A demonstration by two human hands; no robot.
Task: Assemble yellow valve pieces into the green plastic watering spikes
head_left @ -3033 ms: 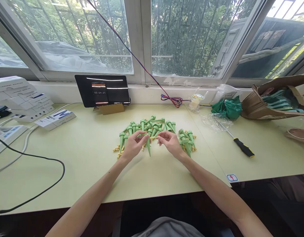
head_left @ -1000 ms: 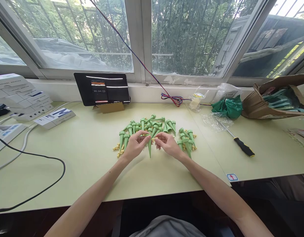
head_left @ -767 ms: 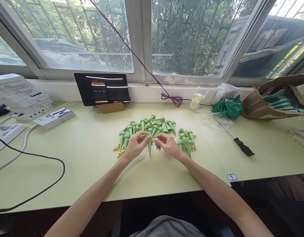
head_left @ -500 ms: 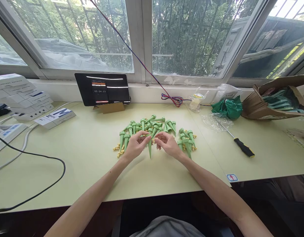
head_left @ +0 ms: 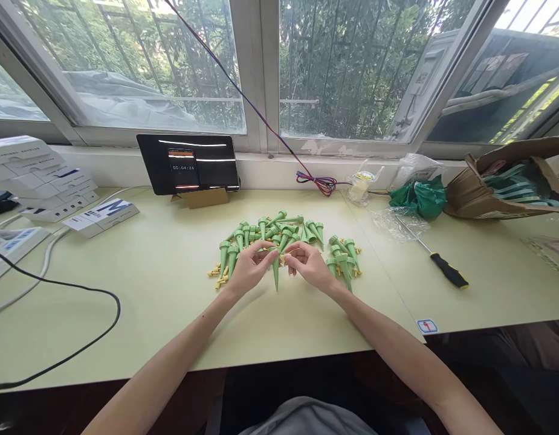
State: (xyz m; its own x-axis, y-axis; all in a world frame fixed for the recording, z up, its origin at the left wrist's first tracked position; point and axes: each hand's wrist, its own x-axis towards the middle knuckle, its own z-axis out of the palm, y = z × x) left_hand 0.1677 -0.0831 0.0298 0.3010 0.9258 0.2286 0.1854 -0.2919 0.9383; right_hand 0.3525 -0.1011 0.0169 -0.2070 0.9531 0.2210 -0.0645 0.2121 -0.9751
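My left hand (head_left: pixel 252 264) is closed on a green plant watering spike (head_left: pixel 276 275), which hangs with its narrow tip pointing down. Close on its right, my right hand (head_left: pixel 309 263) pinches a small yellow valve piece (head_left: pixel 282 258) against the spike's side; the fingers partly cover it. Behind both hands lies a pile of green spikes (head_left: pixel 286 232) with caps. A few yellow valve pieces (head_left: pixel 221 282) rest left of my left hand. Right of my right hand is a smaller group of spikes (head_left: pixel 344 266) with yellow pieces among them.
A screwdriver (head_left: pixel 448 270) lies on the right of the table, near a green bag (head_left: pixel 419 198) and an open cardboard box (head_left: pixel 487 205). A tablet (head_left: pixel 216 163) leans by the window. White boxes (head_left: pixel 102 216) and a black cable (head_left: pixel 98 290) are at the left.
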